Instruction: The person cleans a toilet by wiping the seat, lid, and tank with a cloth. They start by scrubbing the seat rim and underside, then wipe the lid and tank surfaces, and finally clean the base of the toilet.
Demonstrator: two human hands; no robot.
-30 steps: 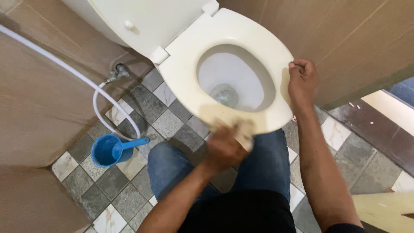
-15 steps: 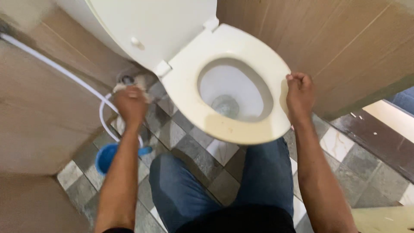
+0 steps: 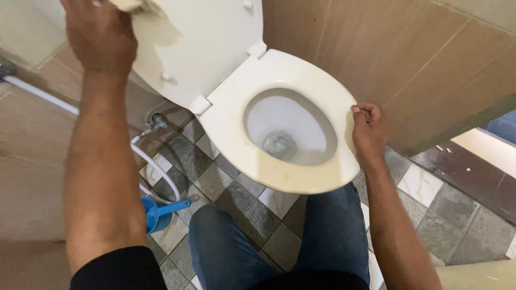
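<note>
Grey and white floor tiles ran beneath us between tan walls. Our left hand pressed a pale cloth, bunched in closed fingers, against the raised toilet lid at eleven o'clock. Our right hand pinched the seat rim at three o'clock. We judged hard pushing might strain the lid hinges. Little room remained rightward; the blue dipper sat at seven o'clock.

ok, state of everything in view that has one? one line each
toilet lid: raised upright
toilet seat: down on the bowl
left hand: closed on a pale cloth, against the lid
right hand: curled, gripping the seat's edge
white hose: slack, looping to the floor
blue scoop: on the tiled floor
</note>
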